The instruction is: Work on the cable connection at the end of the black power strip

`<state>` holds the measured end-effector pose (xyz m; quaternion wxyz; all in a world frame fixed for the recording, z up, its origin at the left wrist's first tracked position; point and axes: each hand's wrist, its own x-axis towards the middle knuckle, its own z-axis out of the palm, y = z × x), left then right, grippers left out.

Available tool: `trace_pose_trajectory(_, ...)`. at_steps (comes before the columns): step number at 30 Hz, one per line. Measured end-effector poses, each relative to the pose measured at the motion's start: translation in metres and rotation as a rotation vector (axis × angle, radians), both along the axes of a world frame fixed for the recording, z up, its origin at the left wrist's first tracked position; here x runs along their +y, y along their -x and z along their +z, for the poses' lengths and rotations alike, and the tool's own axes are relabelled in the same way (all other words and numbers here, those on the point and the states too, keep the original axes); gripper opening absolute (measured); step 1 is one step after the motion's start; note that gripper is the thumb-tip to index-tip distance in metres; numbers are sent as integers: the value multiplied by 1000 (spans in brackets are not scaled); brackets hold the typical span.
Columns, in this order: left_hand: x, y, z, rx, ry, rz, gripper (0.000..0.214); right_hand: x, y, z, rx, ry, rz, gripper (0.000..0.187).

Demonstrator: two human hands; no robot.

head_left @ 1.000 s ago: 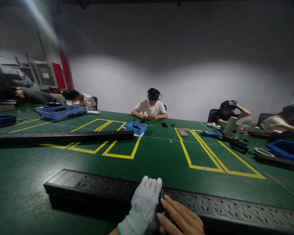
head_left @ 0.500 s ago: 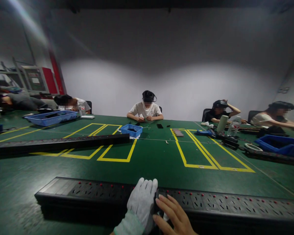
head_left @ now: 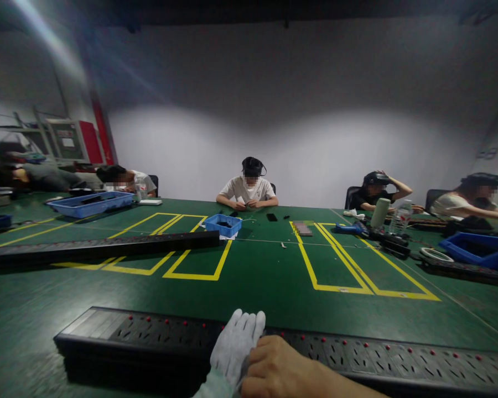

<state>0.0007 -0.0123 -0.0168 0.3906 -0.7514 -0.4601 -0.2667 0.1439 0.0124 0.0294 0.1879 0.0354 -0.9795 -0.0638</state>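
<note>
My left hand (head_left: 233, 349), in a white knitted glove, is held over the middle of a long black power strip (head_left: 157, 335) with red buttons and slotted sockets. Its fingers lie side by side and point away from me; the thumb and palm are hidden. Against the palm side of the glove rests my bare right hand (head_left: 274, 367), its fingers curled in tightly. Whatever lies between the two hands is covered by my right hand. The strip spans the front of the green table and runs off to the right.
Another black strip (head_left: 108, 249) lies at the left. Blue trays (head_left: 223, 225) hold dark parts. Yellow tape (head_left: 191, 275) marks the green table. A blue-handled tool (head_left: 348, 228), a bottle (head_left: 401, 217) and a tape roll (head_left: 436, 255) lie to the right. Several people sit around the table.
My right hand has turned over, from spread fingers at a small dark piece beside the glove to a closed grip with its back showing. My left hand stays nearly in place.
</note>
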Motion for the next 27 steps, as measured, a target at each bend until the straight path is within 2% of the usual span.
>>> trace_pose_trajectory(4,-7,2,11,-37,-3,-43,40,3,2,-21,60,-30,-16,43)
trace_pose_trajectory(7,-8,5,17,0,-22,-89,42,0,-2,-25,92,-32,-70,47)
trace_pose_trajectory(13,-3,8,15,59,32,-97,42,-1,-5,-19,127,-31,-42,41)
trace_pose_trajectory(16,-4,11,18,62,9,-117,41,0,-3,-20,180,-18,-14,48)
trace_pose_trajectory(19,-5,10,20,67,20,-151,41,-2,-3,-23,278,-1,-70,58)
trace_pose_trajectory(22,0,4,18,75,21,-178,40,-6,-11,-20,329,-34,-124,59)
trace_pose_trajectory(25,4,-2,16,29,-4,-213,39,-11,-26,-10,291,-71,-158,58)
trace_pose_trajectory(27,4,-3,18,65,33,-250,40,-15,-37,-1,248,-75,-187,57)
